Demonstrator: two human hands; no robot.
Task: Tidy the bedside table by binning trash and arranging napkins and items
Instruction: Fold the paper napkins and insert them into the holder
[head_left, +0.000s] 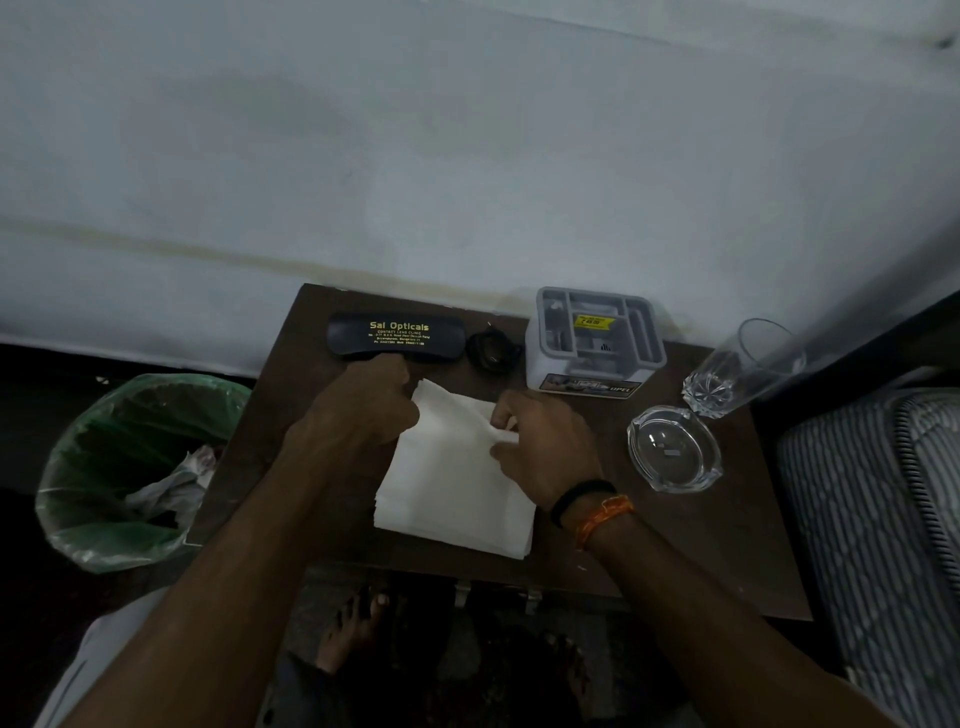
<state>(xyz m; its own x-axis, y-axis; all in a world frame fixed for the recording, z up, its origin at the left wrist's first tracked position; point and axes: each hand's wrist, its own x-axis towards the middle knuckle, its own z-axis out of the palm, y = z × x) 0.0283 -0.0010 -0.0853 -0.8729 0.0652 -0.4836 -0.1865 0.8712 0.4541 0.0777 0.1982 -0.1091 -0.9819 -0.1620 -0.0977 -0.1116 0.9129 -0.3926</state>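
A stack of white napkins (452, 483) lies on the dark brown bedside table (675, 551). My left hand (363, 405) pinches the top napkin at its far left corner. At the right edge of that napkin my right hand (540, 441) pinches it between thumb and fingers. A black glasses case (396, 335) with yellow lettering lies along the table's far edge, a small black round object (491, 351) beside it. A green-lined bin (135, 467) with crumpled paper inside stands left of the table.
A grey plastic organiser box (595, 343) sits at the far side of the table. To its right are a clear drinking glass (737, 369) and a glass ashtray (672, 449). A striped mattress (872, 519) borders the table's right; a white wall rises behind.
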